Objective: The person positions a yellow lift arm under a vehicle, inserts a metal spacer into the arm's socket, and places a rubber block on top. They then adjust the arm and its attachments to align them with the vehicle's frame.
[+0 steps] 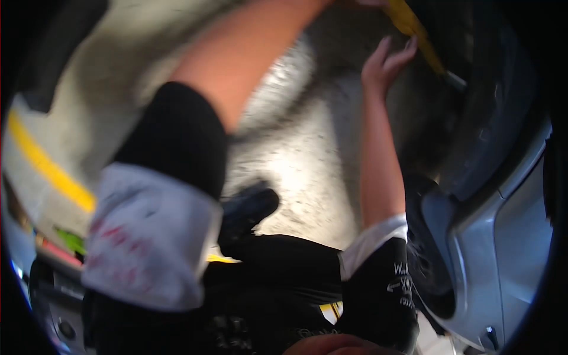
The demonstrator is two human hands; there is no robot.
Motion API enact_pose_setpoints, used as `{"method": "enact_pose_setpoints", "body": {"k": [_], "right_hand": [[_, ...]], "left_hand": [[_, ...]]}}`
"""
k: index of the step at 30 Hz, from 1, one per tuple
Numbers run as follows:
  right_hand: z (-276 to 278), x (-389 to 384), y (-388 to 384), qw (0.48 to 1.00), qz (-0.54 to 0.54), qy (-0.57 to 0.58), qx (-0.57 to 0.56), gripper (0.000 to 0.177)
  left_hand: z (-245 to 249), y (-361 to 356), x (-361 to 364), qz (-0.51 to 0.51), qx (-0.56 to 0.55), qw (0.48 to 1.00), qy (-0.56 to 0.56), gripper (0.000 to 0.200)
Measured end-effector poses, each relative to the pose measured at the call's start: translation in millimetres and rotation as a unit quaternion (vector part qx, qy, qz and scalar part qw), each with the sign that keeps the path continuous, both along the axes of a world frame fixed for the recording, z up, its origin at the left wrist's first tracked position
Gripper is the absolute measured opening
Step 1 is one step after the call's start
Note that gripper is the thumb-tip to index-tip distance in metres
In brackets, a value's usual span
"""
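Observation:
My left hand (371, 2) is mostly cut off by the top edge, at the end of a blurred forearm. It lies right beside a long yellow tool (409, 22) with a pale, metal-looking tip; whether it grips the tool is hidden. Just below that tool, my right hand (383, 66) is raised with thumb and fingers apart, its fingertips close to the yellow body. Contact there cannot be made out. Motion blur and shadow hide the tool's exact kind.
A silver-blue car body (491, 248) curves along the right, with a dark wheel (429, 248) low beside it. A yellow line (50, 163) marks the concrete floor (307, 154) at left. My dark shoe (251, 207) shows below the arms.

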State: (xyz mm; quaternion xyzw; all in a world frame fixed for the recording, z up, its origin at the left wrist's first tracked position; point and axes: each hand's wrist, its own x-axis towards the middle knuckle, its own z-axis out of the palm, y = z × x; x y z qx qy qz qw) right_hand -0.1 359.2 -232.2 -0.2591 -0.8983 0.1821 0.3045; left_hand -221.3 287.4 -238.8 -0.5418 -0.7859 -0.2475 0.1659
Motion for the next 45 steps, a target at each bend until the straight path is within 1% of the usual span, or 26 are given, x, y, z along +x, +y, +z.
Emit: {"method": "enact_pose_setpoints", "body": {"k": [1, 3, 4, 5, 6, 8, 10, 12, 14, 17, 20, 22, 24, 26, 27, 28, 29, 31, 32, 33, 34, 36, 39, 41, 42, 45], "right_hand": [[19.7, 14.2, -46.8, 0.996, 0.023, -0.078, -0.031, 0.071], [43.8, 59.9, -106.1, 0.959, 0.226, -0.163, -0.048, 0.059], [63.3, 84.9, -132.1, 0.922, 0.286, -0.255, -0.05, 0.053], [82.1, 103.2, -150.4, 0.866, 0.352, -0.342, -0.097, 0.051], [100.8, 121.4, -166.6, 0.811, 0.358, -0.404, -0.227, 0.048], [122.6, 163.6, -188.4, 0.733, 0.346, -0.465, -0.355, 0.045], [136.8, 202.2, -191.4, 0.641, 0.334, -0.499, -0.478, 0.046], [146.3, 235.0, -192.9, 0.544, 0.29, -0.486, -0.62, 0.048], [164.4, 256.3, -191.2, 0.482, 0.268, -0.457, -0.697, 0.049], [190.3, 275.8, -183.8, 0.454, 0.285, -0.428, -0.727, 0.053], [238.4, 279.2, -178.3, 0.492, 0.296, -0.406, -0.711, 0.048], [251.7, 292.8, -172.5, 0.549, 0.339, -0.391, -0.657, 0.045], [284.4, 297.7, -177.6, 0.622, 0.205, -0.432, -0.62, 0.043], [278.7, 310.9, -175.2, 0.693, 0.23, -0.374, -0.572, 0.042], [308.0, 302.9, -190.7, 0.756, 0.192, -0.374, -0.502, 0.042], [305.5, 303.7, -189.4, 0.744, 0.222, -0.359, -0.518, 0.036], [312.1, 297.1, -194.3, 0.753, 0.249, -0.347, -0.5, 0.033], [324.0, 288.7, -208.4, 0.773, 0.28, -0.339, -0.458, 0.028], [327.1, 281.9, -213.5, 0.786, 0.286, -0.34, -0.43, 0.025], [336.5, 272.4, -217.9, 0.785, 0.268, -0.371, -0.418, 0.026], [351.7, 261.4, -224.7, 0.782, 0.226, -0.404, -0.417, 0.031], [325.7, 249.5, -212.8, 0.798, 0.247, -0.449, -0.317, 0.039], [307.6, 219.3, -224.3, 0.809, 0.279, -0.43, -0.287, 0.045], [298.7, 204.5, -228.7, 0.814, 0.292, -0.43, -0.259, 0.056], [295.7, 205.3, -227.1, 0.844, 0.276, -0.379, -0.26, 0.048], [331.8, 201.8, -227.0, 0.841, 0.219, -0.354, -0.347, 0.048]], "left_hand": [[13.8, -8.3, 3.0, -0.005, -0.024, 1.0, -0.015, 0.101], [36.6, -34.6, 6.4, -0.039, -0.02, 0.998, -0.056, 0.094], [40.3, -43.9, 5.4, -0.072, 0.011, 0.994, -0.079, 0.089], [22.4, -37.7, 2.9, -0.003, 0.141, 0.99, 0.022, 0.068], [36.5, -56.3, -7.4, -0.005, 0.138, 0.989, 0.048, 0.068], [69.9, -103.4, -12.6, -0.197, -0.014, 0.98, -0.018, 0.063], [90.9, -140.0, -12.9, -0.26, -0.187, 0.946, -0.054, 0.073], [139.5, -198.0, -6.3, -0.278, -0.345, 0.892, -0.089, 0.067], [166.6, -243.9, -0.1, -0.318, -0.43, 0.821, -0.198, 0.058], [179.1, -314.1, 8.8, -0.317, -0.414, 0.791, -0.32, 0.057], [208.4, -366.4, 24.8, -0.237, -0.412, 0.726, -0.497, 0.058], [236.7, -403.6, 43.5, -0.209, -0.296, 0.704, -0.611, 0.059], [263.9, -432.0, 62.4, -0.153, -0.26, 0.694, -0.654, 0.059], [286.5, -459.1, 92.8, -0.156, -0.173, 0.729, -0.644, 0.058], [286.2, -472.0, 104.3, -0.139, -0.116, 0.698, -0.692, 0.053], [284.2, -481.6, 114.8, -0.123, -0.056, 0.661, -0.739, 0.048], [293.1, -489.8, 125.2, -0.118, -0.051, 0.673, -0.728, 0.048], [321.7, -509.4, 148.5, 0.003, 0.037, 0.843, -0.536, 0.031], [331.1, -518.6, 161.4, -0.013, 0.037, 0.912, -0.408, 0.025], [354.8, -521.8, 178.6, -0.016, 0.017, 0.956, -0.294, 0.034], [367.4, -524.9, 193.2, 0.031, -0.009, 0.972, -0.232, 0.04], [364.6, -533.6, 200.1, 0.089, -0.004, 0.978, -0.186, 0.041], [353.3, -546.5, 194.7, 0.127, -0.014, 0.981, -0.149, 0.041], [343.4, -558.3, 185.3, 0.06, -0.026, 0.992, -0.103, 0.04], [344.5, -563.3, 179.9, 0.004, -0.032, 0.997, -0.074, 0.04], [354.2, -561.8, 168.3, -0.047, -0.06, 0.994, -0.081, 0.041]]}}
